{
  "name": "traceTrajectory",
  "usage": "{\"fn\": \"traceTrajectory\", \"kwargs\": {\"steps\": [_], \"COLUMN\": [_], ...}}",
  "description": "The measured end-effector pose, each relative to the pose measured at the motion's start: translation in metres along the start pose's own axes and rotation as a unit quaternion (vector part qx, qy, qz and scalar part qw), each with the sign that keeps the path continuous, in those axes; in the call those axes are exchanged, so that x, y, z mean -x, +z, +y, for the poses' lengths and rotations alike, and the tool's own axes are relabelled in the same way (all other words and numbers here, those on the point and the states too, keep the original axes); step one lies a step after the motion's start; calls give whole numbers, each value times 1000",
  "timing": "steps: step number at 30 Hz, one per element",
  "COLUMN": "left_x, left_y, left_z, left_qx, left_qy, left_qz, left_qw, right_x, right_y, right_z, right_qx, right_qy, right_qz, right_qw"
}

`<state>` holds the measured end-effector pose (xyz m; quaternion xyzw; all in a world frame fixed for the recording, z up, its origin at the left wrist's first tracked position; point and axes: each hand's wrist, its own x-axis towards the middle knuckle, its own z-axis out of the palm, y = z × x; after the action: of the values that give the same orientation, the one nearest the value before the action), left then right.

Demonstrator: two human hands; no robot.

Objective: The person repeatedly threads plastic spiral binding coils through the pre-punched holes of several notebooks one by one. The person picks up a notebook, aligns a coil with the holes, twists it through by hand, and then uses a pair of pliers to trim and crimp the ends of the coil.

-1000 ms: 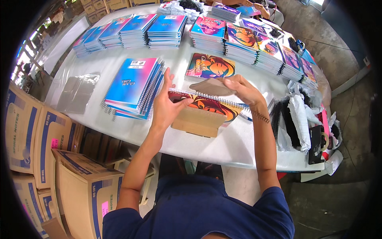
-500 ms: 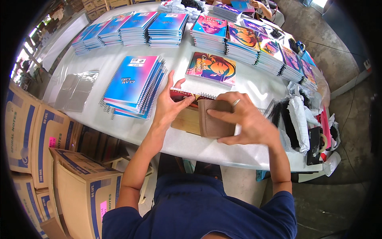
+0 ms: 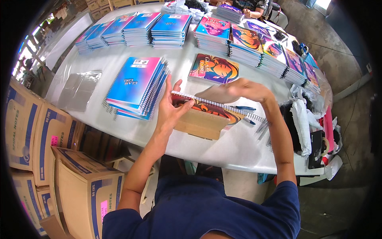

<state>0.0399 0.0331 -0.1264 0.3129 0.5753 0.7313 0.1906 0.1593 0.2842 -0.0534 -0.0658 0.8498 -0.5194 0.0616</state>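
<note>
My left hand (image 3: 171, 107) grips the left end of a notebook (image 3: 209, 106) with a dark red and orange illustrated cover, thumb on the cover. This notebook leans, spiral edge up, against a brown board (image 3: 203, 124) at the table's near side. Over its far side, my right hand (image 3: 250, 91), blurred by motion, holds a flat brown piece (image 3: 218, 95). A wire coil (image 3: 258, 117) sticks out past the notebook's right end, beside two pens (image 3: 248, 120). Another illustrated notebook (image 3: 214, 68) lies flat just beyond. To the left sits a pile of blue-pink spiral notebooks (image 3: 133, 83).
Stacks of blue-pink notebooks (image 3: 169, 30) and illustrated notebooks (image 3: 244, 44) line the table's far side. Black coils and white wrapping (image 3: 298, 123) crowd the right edge. Cardboard boxes (image 3: 89, 187) stand at lower left. Another person's hand (image 3: 250, 14) shows at the far end.
My right hand has lifted the brown piece away from the notebook's near face, up and to its far side. This uncovers the cover, the board and the pens. My left hand keeps its grip.
</note>
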Motion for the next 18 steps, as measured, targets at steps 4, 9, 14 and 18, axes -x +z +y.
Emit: {"fn": "traceTrajectory", "kwargs": {"steps": [4, 9, 14, 18], "left_x": [3, 3, 4, 5], "left_y": [0, -3, -10, -13], "left_z": [4, 3, 0, -4], "left_qx": [89, 121, 128, 155], "left_qy": [-17, -28, -29, -29], "left_qz": [-3, -7, 2, 8], "left_qw": [996, 992, 991, 988], "right_x": [-11, -14, -26, -26], "right_y": [3, 6, 13, 15], "right_z": [2, 7, 8, 11], "right_qx": [30, -46, -29, -54], "right_qy": [60, -18, 21, -53], "right_qz": [25, 1, -9, 9], "right_qw": [997, 999, 999, 997]}}
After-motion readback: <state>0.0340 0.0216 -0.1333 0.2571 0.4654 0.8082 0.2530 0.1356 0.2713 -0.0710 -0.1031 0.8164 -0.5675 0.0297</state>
